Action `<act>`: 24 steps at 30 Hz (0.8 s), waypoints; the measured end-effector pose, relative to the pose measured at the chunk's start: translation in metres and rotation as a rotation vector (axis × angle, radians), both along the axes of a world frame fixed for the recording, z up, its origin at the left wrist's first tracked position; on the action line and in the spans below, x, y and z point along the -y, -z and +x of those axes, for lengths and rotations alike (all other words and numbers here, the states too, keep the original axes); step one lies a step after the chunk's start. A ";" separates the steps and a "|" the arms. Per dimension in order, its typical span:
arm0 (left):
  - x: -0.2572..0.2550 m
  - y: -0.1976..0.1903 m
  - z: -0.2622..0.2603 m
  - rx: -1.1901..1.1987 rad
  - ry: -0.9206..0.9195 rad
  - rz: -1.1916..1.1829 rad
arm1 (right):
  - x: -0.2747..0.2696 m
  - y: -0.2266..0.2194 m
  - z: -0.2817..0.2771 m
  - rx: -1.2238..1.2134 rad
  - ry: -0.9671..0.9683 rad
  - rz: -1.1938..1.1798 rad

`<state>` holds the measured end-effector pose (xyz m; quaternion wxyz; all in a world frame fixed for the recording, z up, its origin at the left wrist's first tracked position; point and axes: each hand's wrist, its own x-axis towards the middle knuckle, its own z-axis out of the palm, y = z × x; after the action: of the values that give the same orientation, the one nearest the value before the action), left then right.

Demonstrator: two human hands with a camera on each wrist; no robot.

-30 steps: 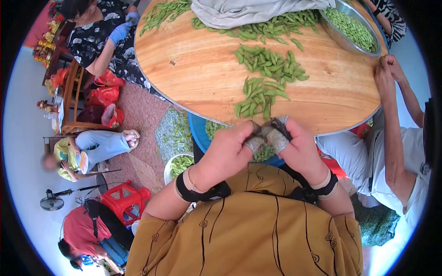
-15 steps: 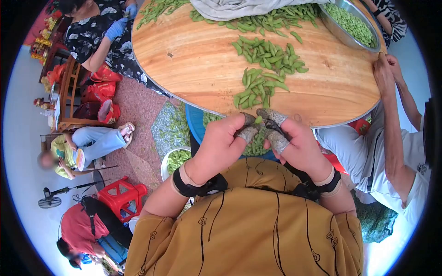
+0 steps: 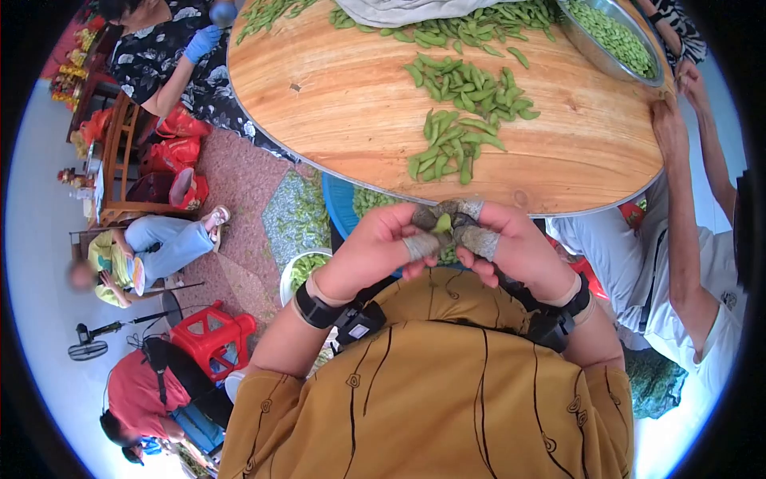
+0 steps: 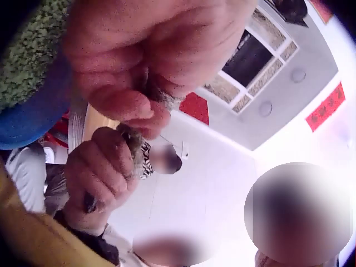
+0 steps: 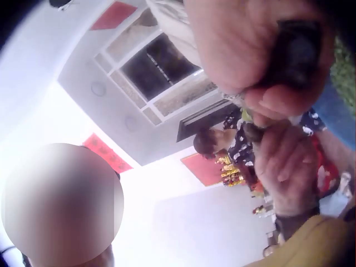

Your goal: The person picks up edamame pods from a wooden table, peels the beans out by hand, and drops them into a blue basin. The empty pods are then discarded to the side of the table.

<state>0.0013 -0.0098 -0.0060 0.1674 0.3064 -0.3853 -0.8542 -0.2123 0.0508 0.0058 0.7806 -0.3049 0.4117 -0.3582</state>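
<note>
Head view: at the upper right of the wooden tabletop [image 3: 343, 96], a steel bowl [image 3: 585, 52] is heaped with pale green shelled beans [image 3: 614, 40]. Below the table's near edge, a blue tub [image 3: 339, 209] holds more green beans, partly hidden; a white basin [image 3: 288, 279] beside the left forearm also has green contents. Loose pods [image 3: 471, 80] lie on the wood. Just below the edge, the left hand [image 3: 379, 247] and right hand [image 3: 523, 247], fingertips wrapped in grey, pinch a small, bright green pod [image 3: 442, 223] between them, fingers curled.

Left wrist view: the hands nearly meet, fingers bent; the pod cannot be made out. The tub, full of green, is at left.

Right wrist view: a light green sliver of pod shows between the fingertips.
</note>
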 end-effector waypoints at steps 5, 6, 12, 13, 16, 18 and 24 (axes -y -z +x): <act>-0.008 0.010 0.004 0.438 0.037 -1.123 | 0.000 -0.005 0.003 -0.184 -0.100 -0.090; -0.009 0.007 0.004 0.438 0.037 -1.127 | 0.000 -0.005 0.003 -0.216 -0.100 -0.092; -0.013 0.002 0.000 0.528 -0.018 -1.469 | -0.003 0.005 0.007 -0.283 -0.067 -0.145; -0.011 -0.011 -0.001 0.414 -0.007 -0.812 | -0.005 0.007 0.007 -0.287 -0.053 -0.150; -0.014 -0.010 0.002 0.099 -0.057 0.026 | -0.009 0.003 0.006 -0.226 -0.026 -0.165; -0.013 -0.011 0.003 0.237 0.081 -0.236 | -0.012 0.008 0.009 -0.300 0.024 -0.262; -0.022 0.003 0.001 0.341 0.177 -0.851 | -0.010 0.023 0.016 -0.883 0.065 -0.796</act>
<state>0.0021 0.0124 -0.0088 0.1391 0.3125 -0.7482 -0.5685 -0.1964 0.0606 -0.0175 0.3499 -0.6814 0.5406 -0.3478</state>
